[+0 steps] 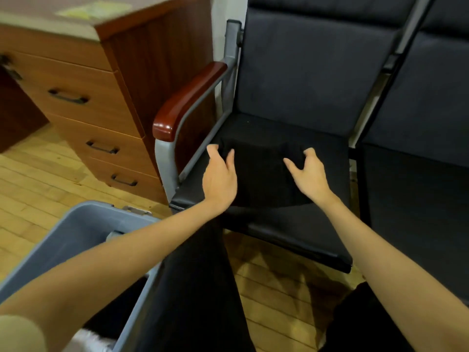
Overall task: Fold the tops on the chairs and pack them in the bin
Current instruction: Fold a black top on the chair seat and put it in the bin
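No words, labels, brands or numbers can be read anywhere here; the yellowish paper (pixel 94 10) on the desk (pixel 142 47) is too blurred to make out.

This looks like an office or waiting area: a wooden desk pedestal (pixel 101 118) with three handled drawers stands on a wood-plank floor (pixel 33 189) beside a row of linked dark padded chairs (pixel 304 80) with a metal-framed, wood-capped armrest (pixel 187 97).

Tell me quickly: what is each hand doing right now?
Left hand: grips the far left corner of the folded black top.
Right hand: grips its far right corner.
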